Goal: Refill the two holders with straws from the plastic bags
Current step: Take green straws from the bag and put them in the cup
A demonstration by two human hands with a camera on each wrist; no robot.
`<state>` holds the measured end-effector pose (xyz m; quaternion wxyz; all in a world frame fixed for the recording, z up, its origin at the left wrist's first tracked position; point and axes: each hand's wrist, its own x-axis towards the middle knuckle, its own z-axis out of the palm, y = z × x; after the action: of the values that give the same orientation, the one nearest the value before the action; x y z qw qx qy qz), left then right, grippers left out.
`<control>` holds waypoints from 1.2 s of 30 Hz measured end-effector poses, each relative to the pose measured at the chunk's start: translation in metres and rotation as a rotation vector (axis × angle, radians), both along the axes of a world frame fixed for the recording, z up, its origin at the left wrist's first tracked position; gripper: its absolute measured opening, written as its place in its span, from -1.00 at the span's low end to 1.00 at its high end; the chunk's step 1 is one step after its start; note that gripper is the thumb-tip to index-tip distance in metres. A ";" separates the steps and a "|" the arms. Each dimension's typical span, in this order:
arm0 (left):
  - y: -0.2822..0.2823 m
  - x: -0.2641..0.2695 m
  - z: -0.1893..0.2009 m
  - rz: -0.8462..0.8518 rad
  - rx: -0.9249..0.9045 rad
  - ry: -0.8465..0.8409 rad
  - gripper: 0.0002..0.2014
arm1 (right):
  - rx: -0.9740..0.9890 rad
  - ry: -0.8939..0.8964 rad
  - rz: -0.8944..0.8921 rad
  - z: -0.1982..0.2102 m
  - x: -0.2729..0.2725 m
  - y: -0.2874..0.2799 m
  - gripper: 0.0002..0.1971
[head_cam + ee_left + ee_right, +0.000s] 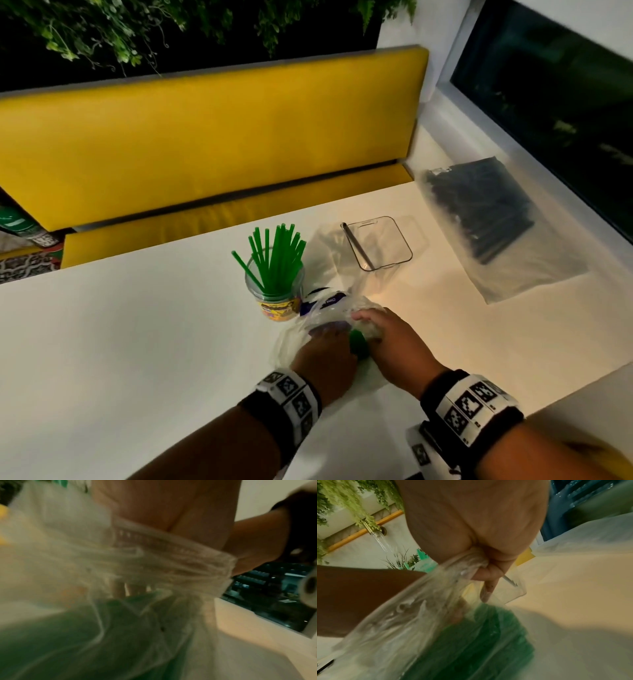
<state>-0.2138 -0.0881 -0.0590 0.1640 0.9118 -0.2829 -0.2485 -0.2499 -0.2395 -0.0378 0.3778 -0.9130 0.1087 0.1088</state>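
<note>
A clear plastic bag [329, 315] of green straws [359, 342] lies on the white table, bunched between my two hands. My left hand [325, 353] grips the crumpled plastic [154, 555] on its left side, and my right hand [380, 329] clenches a gathered fold [471, 562] on its right. The green bundle [479, 635] shows through the bag below my right fist. Just beyond stands a round clear jar [274, 294] with several green straws [277, 253] upright in it. A square clear holder [378, 243] to its right has one dark straw inside. A bag of black straws [479, 209] lies far right.
A yellow bench [205, 137] runs behind the table's far edge. A dark window [548, 85] and white sill border the right side. Plants hang above the bench. An empty clear bag [325, 246] lies between the jar and the square holder.
</note>
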 end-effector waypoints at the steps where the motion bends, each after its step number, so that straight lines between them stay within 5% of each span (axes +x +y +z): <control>1: -0.002 0.002 -0.006 0.020 0.066 0.031 -0.43 | 0.003 -0.011 0.021 0.000 -0.003 0.000 -0.47; 14: -0.016 0.014 0.014 -0.058 -0.050 0.169 -0.70 | -0.008 -0.042 -0.059 0.010 -0.011 -0.009 -0.44; 22: 0.005 0.023 0.039 -0.145 -0.109 0.364 -0.50 | -0.011 -0.012 -0.036 0.012 -0.006 -0.007 -0.53; 27: 0.031 0.023 0.120 0.125 -0.728 0.417 -0.95 | -0.060 0.032 -0.072 0.010 -0.010 -0.007 -0.58; 32: 0.072 0.067 0.184 0.584 -1.435 0.129 -0.67 | -0.049 0.076 -0.055 0.016 -0.010 -0.004 -0.57; 36: 0.073 0.102 0.163 0.775 -1.384 -0.115 -0.70 | -0.012 0.083 -0.088 0.020 -0.011 0.001 -0.57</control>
<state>-0.1115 -0.0156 0.1037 0.7532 0.6477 -0.0436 0.1058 -0.2609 -0.2385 -0.0183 0.3719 -0.9043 0.1651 0.1294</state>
